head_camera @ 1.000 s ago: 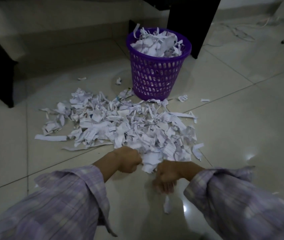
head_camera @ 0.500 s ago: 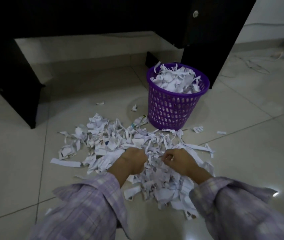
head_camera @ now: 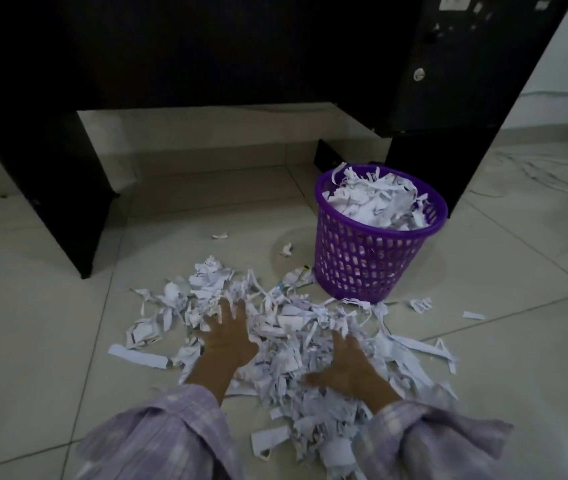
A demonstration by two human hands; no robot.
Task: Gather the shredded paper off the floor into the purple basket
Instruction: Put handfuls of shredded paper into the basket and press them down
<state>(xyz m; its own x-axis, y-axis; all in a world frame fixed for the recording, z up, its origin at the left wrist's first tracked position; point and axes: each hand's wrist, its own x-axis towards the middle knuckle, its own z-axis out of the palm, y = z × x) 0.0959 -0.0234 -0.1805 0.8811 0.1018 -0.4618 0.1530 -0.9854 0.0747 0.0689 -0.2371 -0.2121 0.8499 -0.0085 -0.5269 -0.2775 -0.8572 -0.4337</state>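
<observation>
A heap of white shredded paper [head_camera: 293, 341] lies spread on the pale tiled floor in front of me. The purple basket [head_camera: 365, 268] stands upright just beyond the heap, to the right, heaped to the rim with shreds. My left hand [head_camera: 228, 336] lies flat on the left part of the heap, fingers spread and straight. My right hand [head_camera: 348, 363] presses on the right part, fingers straight and partly sunk among the strips. Both arms wear lilac checked sleeves.
A black desk [head_camera: 50, 188] stands over the far floor; its left leg is beyond the heap, and its right cabinet [head_camera: 448, 81] is right behind the basket. Stray scraps [head_camera: 421, 304] lie near the basket. White cables [head_camera: 535, 171] trail at the far right.
Both hands moved forward onto the heap and went from curled to flat with spread fingers. The view tilted up, so the basket sits lower and farther right in it.
</observation>
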